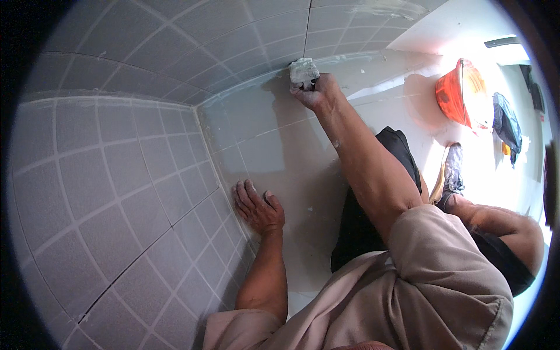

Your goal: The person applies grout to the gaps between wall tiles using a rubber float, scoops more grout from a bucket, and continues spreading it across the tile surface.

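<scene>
My right hand (315, 95) is closed around the handle of a putty knife (304, 70), whose blade is coated with whitish paste. The blade is at the seam where the far grey tiled wall (233, 44) meets the floor; whether it touches the wall I cannot tell. My left hand (258, 207) lies with spread fingers on the pale tiled floor (291, 175), close to the foot of the left tiled wall (116, 175). Its fingertips are dusted white. Pale filler runs along the corner joint.
An orange bucket (461, 93) stands on the floor at the right, in bright light. Beside it is a dark cloth or bag (507, 125). My bent leg and worn shoe (452, 172) are at the right. White smears mark the far wall's upper right.
</scene>
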The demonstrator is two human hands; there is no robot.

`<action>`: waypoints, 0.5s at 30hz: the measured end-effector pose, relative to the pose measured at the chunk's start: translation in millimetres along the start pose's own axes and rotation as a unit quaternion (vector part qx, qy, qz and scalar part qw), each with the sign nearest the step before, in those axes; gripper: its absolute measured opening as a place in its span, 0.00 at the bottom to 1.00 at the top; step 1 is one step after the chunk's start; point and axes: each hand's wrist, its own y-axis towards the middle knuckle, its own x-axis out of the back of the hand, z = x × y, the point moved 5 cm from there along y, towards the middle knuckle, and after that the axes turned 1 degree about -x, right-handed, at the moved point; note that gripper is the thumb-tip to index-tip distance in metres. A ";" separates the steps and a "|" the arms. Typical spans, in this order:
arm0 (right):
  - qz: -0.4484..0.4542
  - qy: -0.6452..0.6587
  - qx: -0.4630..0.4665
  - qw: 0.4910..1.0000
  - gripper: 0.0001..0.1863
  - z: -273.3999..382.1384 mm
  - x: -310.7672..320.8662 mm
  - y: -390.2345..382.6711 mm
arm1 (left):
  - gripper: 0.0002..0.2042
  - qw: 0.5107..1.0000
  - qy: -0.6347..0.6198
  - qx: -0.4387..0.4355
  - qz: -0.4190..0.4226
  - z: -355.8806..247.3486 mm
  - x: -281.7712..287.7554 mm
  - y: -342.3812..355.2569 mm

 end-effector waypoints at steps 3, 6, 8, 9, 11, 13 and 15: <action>0.033 0.006 -0.015 0.999 0.16 3.5 -9.8 -13.5 | 0.31 1.000 0.005 0.000 0.000 -1.8 1.7 0.3; 0.057 0.013 -0.009 0.998 0.15 -2.3 -36.9 -41.8 | 0.31 1.000 0.008 -0.005 -0.005 1.1 3.1 0.7; 0.053 0.008 0.014 0.998 0.14 7.8 -52.9 -56.1 | 0.31 1.000 0.008 -0.007 -0.001 -4.1 3.6 3.1; 0.054 0.009 0.013 0.998 0.14 6.1 -66.2 -70.8 | 0.31 1.000 0.013 -0.006 0.006 -4.2 3.9 2.4; 0.071 0.017 0.047 0.996 0.15 -6.6 -94.8 -114.0 | 0.31 1.000 0.011 -0.006 0.001 -0.1 4.8 0.5; 0.127 -0.054 0.102 0.985 0.15 -18.9 -104.5 -144.5 | 0.30 1.000 0.004 -0.011 -0.005 0.8 2.6 -1.2; 0.186 -0.123 0.158 0.962 0.16 -22.5 -109.2 -153.9 | 0.30 0.999 -0.007 -0.012 -0.031 2.1 3.8 -0.2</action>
